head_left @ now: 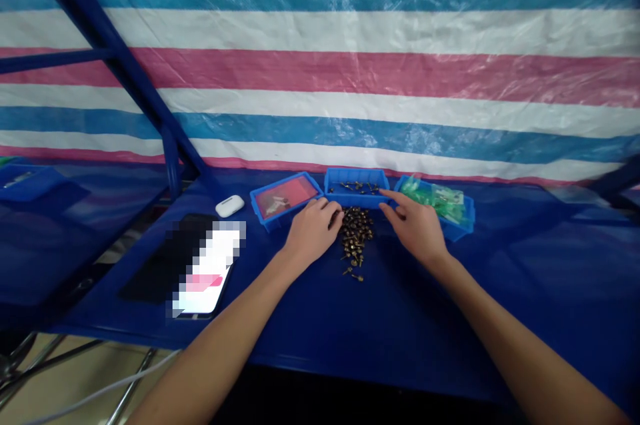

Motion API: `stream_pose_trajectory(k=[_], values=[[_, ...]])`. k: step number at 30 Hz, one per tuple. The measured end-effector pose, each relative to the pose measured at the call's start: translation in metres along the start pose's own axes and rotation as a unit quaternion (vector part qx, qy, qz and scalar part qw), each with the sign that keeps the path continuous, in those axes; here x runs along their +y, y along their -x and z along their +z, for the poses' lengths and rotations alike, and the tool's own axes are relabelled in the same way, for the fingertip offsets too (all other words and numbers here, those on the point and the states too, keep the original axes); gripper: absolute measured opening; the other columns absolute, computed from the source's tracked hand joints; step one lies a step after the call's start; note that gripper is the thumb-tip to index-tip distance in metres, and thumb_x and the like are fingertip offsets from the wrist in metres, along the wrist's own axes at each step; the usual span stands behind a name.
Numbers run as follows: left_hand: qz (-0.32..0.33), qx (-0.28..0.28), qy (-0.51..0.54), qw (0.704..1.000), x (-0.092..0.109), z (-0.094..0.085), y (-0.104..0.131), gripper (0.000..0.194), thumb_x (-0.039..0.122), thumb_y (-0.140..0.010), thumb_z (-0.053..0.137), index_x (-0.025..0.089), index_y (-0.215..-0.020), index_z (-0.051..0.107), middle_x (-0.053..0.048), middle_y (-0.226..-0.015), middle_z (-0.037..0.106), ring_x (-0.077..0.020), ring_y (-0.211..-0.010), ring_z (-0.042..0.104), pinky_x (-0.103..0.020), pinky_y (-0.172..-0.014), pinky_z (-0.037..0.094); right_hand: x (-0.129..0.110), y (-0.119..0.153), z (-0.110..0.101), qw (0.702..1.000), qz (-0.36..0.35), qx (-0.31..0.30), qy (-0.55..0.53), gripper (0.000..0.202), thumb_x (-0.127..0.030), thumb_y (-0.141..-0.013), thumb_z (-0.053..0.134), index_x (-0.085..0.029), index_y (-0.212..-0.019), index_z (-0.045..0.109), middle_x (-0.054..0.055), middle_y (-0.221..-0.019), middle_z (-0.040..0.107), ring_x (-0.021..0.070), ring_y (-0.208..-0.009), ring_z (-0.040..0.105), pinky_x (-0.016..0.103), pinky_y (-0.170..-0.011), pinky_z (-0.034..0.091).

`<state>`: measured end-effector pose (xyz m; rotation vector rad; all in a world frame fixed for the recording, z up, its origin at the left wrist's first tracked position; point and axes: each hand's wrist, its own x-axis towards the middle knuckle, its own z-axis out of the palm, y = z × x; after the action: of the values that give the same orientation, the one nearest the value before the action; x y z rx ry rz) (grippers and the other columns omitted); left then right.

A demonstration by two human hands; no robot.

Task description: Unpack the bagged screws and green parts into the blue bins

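A pile of small brass-coloured screw-like parts (pixel 356 232) lies on the blue table (pixel 340 325). At the pile's left edge is my left hand (pixel 315 228), its fingers curled; whatever is under the fingertips is too small to make out. My right hand (pixel 415 222) is at the right of the pile, index finger and thumb apart with nothing between them. That index finger reaches the right front corner of the middle blue bin (pixel 356 200), which holds several of the same small parts.
A blue bin with a red bottom (pixel 304 190) holds pale pieces at the left. Green plastic bags (pixel 435 198) fill the right bin. Further left lie a white case (pixel 230 206) and a lit phone (pixel 213 272). A striped sheet (pixel 350 72) hangs behind.
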<state>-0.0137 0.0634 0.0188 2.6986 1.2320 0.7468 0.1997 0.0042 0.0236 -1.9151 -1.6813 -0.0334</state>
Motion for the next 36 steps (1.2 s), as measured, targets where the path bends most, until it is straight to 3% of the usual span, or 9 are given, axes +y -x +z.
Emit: stream_pose_trajectory(k=[4, 9, 12, 18, 24, 32, 36], values=[[0.002, 0.005, 0.0, 1.0, -0.002, -0.001, 0.0, 0.019, 0.029, -0.097, 0.043, 0.022, -0.097, 0.061, -0.004, -0.095, 0.063, -0.0199, -0.093, 0.06, -0.032, -0.079, 0.049, 0.013, 0.003, -0.013, 0.991, -0.004, -0.078, 0.104, 0.025, -0.035, -0.092, 0.049, -0.026, -0.099, 0.072, 0.005, -0.078, 0.073, 0.0239, -0.07, 0.065, 0.03, -0.057, 0.038], [0.0, -0.005, 0.005, 1.0, -0.004, 0.0, 0.001, 0.02, 0.031, -0.097, 0.044, 0.022, -0.097, 0.062, -0.004, -0.093, 0.063, -0.0199, -0.089, 0.061, -0.031, -0.075, 0.049, 0.019, -0.001, -0.018, 0.968, -0.012, -0.177, 0.179, 0.025, -0.038, -0.092, 0.05, -0.027, -0.101, 0.071, 0.006, -0.082, 0.073, 0.0246, -0.074, 0.066, 0.03, -0.055, 0.034], [0.001, -0.004, 0.001, 1.0, -0.004, 0.0, 0.0, 0.021, 0.032, -0.097, 0.044, 0.022, -0.094, 0.062, -0.004, -0.092, 0.063, -0.0202, -0.089, 0.061, -0.032, -0.075, 0.048, 0.02, -0.001, -0.014, 0.965, -0.03, -0.198, 0.17, 0.023, -0.036, -0.092, 0.051, -0.028, -0.104, 0.069, 0.005, -0.087, 0.073, 0.0233, -0.076, 0.066, 0.029, -0.055, 0.034], [-0.001, -0.004, -0.003, 1.0, -0.003, 0.001, -0.001, 0.021, 0.032, -0.097, 0.044, 0.022, -0.092, 0.062, -0.004, -0.09, 0.064, -0.0207, -0.09, 0.06, -0.032, -0.075, 0.048, 0.013, 0.003, -0.006, 0.969, -0.063, -0.181, 0.154, 0.021, -0.03, -0.092, 0.049, -0.025, -0.104, 0.066, 0.005, -0.083, 0.071, 0.0225, -0.073, 0.065, 0.029, -0.054, 0.033], [-0.002, -0.016, -0.01, 1.0, -0.002, 0.001, -0.001, 0.021, 0.032, -0.097, 0.045, 0.022, -0.094, 0.062, -0.004, -0.09, 0.065, -0.0203, -0.09, 0.061, -0.031, -0.075, 0.048, -0.007, 0.011, -0.007, 0.984, -0.129, -0.122, 0.001, 0.026, -0.033, -0.095, 0.048, -0.026, -0.115, 0.063, -0.001, -0.069, 0.068, 0.0157, -0.058, 0.062, 0.025, -0.057, 0.039], [-0.011, -0.026, -0.005, 1.0, 0.0, -0.001, -0.001, 0.02, 0.032, -0.097, 0.045, 0.023, -0.098, 0.063, -0.003, -0.091, 0.065, -0.0193, -0.088, 0.062, -0.029, -0.071, 0.047, -0.007, 0.012, -0.002, 0.97, -0.206, -0.105, -0.071, 0.025, -0.031, -0.095, 0.05, -0.026, -0.115, 0.065, -0.001, -0.091, 0.074, 0.0128, -0.061, 0.064, 0.023, -0.061, 0.044], [-0.005, -0.026, 0.003, 1.0, 0.003, 0.0, 0.001, 0.022, 0.032, -0.097, 0.044, 0.023, -0.1, 0.063, -0.003, -0.094, 0.065, -0.019, -0.09, 0.062, -0.029, -0.075, 0.048, -0.006, -0.008, -0.001, 0.991, -0.129, 0.016, 0.04, 0.034, -0.036, -0.097, 0.044, -0.026, -0.124, 0.063, 0.002, -0.075, 0.073, 0.0178, -0.057, 0.064, 0.026, -0.055, 0.043]])
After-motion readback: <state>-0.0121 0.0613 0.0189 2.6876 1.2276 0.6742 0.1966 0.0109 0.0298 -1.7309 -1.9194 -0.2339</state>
